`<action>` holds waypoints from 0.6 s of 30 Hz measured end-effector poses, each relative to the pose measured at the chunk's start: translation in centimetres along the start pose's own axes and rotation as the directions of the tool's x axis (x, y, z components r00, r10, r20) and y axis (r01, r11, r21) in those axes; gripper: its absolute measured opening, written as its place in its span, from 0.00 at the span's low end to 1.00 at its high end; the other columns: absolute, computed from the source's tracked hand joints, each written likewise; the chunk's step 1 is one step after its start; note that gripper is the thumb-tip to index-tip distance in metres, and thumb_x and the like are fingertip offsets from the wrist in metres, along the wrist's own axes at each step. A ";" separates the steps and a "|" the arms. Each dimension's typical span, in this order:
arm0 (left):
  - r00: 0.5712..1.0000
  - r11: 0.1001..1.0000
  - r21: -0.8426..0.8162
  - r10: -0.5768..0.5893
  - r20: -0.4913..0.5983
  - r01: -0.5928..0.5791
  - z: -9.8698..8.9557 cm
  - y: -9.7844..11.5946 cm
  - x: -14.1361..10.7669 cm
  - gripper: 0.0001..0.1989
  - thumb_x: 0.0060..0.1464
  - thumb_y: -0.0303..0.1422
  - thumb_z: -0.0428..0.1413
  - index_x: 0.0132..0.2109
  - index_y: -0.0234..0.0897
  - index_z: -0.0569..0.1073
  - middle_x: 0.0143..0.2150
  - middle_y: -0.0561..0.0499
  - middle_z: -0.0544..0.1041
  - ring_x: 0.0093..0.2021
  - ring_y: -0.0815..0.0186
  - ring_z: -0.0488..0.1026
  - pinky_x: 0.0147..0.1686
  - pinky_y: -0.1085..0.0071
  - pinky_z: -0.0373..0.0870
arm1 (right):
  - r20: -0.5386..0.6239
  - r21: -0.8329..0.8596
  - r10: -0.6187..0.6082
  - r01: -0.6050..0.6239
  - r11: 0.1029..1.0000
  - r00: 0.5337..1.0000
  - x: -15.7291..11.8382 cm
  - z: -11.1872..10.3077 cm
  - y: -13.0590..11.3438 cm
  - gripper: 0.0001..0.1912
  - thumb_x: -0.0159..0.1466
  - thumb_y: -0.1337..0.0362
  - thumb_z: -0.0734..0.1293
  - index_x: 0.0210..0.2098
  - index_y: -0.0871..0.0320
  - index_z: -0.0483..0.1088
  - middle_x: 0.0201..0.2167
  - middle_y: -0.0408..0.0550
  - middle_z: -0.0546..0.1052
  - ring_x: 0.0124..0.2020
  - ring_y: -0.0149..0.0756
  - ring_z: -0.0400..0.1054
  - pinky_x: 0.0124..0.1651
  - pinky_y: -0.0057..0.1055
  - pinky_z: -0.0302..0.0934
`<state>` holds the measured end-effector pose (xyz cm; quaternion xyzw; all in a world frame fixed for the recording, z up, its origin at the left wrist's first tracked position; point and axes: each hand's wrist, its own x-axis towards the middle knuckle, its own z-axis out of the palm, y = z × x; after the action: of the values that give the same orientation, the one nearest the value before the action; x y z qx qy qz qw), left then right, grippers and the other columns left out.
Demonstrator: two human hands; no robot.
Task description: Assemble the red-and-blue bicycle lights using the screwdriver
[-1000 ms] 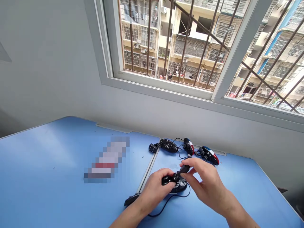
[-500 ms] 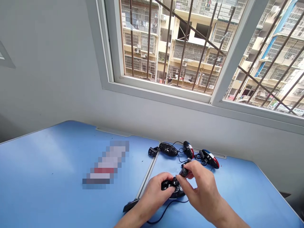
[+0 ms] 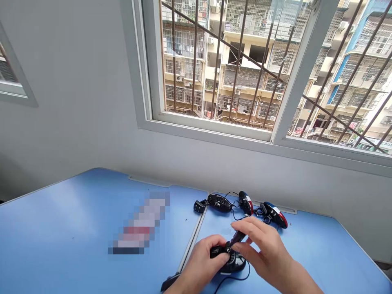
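My left hand (image 3: 206, 261) grips a black oval device (image 3: 234, 264) near the table's front, thumb and index finger pinching its small round fitting. Above that fitting, my right hand (image 3: 263, 249) holds a dark, slim tool-like piece (image 3: 237, 237) between thumb and fingers, its lower tip touching or very close to the fitting. A black cable (image 3: 232, 278) curves below the device. The device's underside is hidden, and the exact shape of the slim piece is too small to tell.
Behind my hands lie a black oval device (image 3: 219, 203), a small black clip part (image 3: 200, 206) and two devices with red, white and blue tops (image 3: 246, 203) (image 3: 275, 214). A blurred object (image 3: 141, 228) lies left on the blue table (image 3: 76, 220). A black part (image 3: 170, 281) sits by my left wrist.
The view has tilted up slightly. My right hand has turned, its fingers now higher and more outstretched around the slim piece, which points down at the fitting. My left hand keeps its hold.
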<state>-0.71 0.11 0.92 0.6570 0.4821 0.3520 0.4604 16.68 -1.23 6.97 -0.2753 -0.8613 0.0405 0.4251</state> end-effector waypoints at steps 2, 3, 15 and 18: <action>1.000 1.000 -0.008 0.002 0.007 -0.002 0.0 -0.2 0.1 0.06 0.43 0.30 0.53 0.29 0.36 0.74 0.28 0.53 0.74 0.33 0.62 0.69 0.34 0.70 0.64 | 0.062 -0.001 0.008 -0.008 1.000 0.998 0.1 -0.7 -0.3 0.17 0.65 0.71 0.60 0.53 0.55 0.63 0.36 0.50 0.76 0.34 0.34 0.71 0.33 0.29 0.70; 1.000 1.000 -0.012 0.001 0.010 -0.001 0.0 -0.3 0.1 0.06 0.43 0.30 0.52 0.29 0.36 0.74 0.28 0.53 0.74 0.33 0.62 0.69 0.35 0.70 0.64 | 0.081 -0.004 0.006 -0.005 1.000 0.997 0.1 -1.0 -0.4 0.17 0.66 0.72 0.59 0.53 0.55 0.63 0.38 0.50 0.76 0.35 0.35 0.71 0.35 0.30 0.70; 1.000 1.000 0.006 0.002 -0.015 -0.002 0.1 0.2 -0.1 0.08 0.43 0.30 0.53 0.30 0.36 0.76 0.29 0.52 0.77 0.34 0.60 0.71 0.36 0.69 0.65 | -0.134 -0.219 0.005 -0.034 0.975 0.991 -0.5 1.0 -0.2 0.03 0.67 0.65 0.61 0.36 0.56 0.61 0.23 0.42 0.69 0.21 0.30 0.64 0.22 0.25 0.61; 1.000 1.000 -0.001 0.016 -0.011 -0.016 0.0 0.2 -0.1 0.08 0.43 0.28 0.52 0.30 0.36 0.76 0.30 0.52 0.78 0.35 0.60 0.72 0.36 0.70 0.65 | -0.181 -0.255 0.025 -0.071 0.964 0.983 -0.7 1.9 -0.1 0.03 0.66 0.65 0.61 0.39 0.58 0.62 0.24 0.43 0.70 0.21 0.30 0.65 0.22 0.25 0.62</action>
<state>-0.63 -0.04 1.14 0.6585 0.4792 0.3596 0.4554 15.54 -1.35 5.35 -0.3521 -0.8111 -0.0871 0.4588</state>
